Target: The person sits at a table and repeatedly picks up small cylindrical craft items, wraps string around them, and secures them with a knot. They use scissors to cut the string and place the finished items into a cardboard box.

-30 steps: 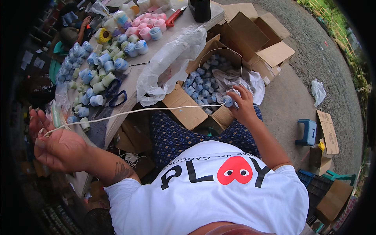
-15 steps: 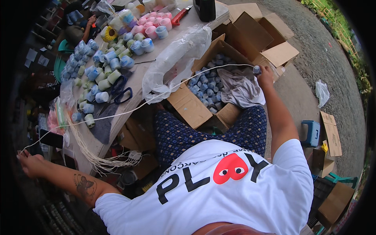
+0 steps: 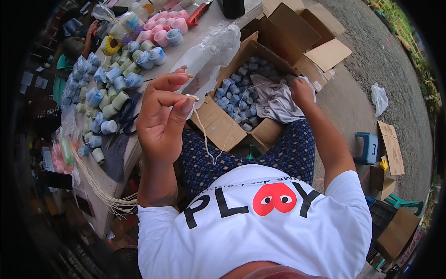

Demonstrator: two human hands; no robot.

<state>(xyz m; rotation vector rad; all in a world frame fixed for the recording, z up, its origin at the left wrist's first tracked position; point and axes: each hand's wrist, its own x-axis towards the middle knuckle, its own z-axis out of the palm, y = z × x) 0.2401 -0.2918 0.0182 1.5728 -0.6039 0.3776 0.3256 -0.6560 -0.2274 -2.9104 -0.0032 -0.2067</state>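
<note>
My left hand (image 3: 162,121) is raised above my lap, thumb and forefinger pinching the end of a white cord (image 3: 204,132), its other fingers loosely curled. From the pinch the cord sags over my patterned trousers, then runs up across the open carton (image 3: 222,122) toward my right hand (image 3: 303,92). That hand is closed at the carton's right side, by a grey cloth (image 3: 274,100); its fingertips and whatever they hold are hidden. Many small blue cylinders (image 3: 239,97) lie inside the carton.
On the table (image 3: 126,160) at the left are blue, green and pink cylinders (image 3: 160,38), a clear plastic bag (image 3: 204,58) and a bundle of white cords (image 3: 100,186). Empty cartons (image 3: 327,58) stand beyond. A blue stool-like object (image 3: 367,148) is at the right. Another person's arm (image 3: 88,39) shows far left.
My left hand has swung in from the far left to above my lap, so the stretched cord now hangs slack. My right hand has lowered slightly; the blue cylinder it held is out of sight.
</note>
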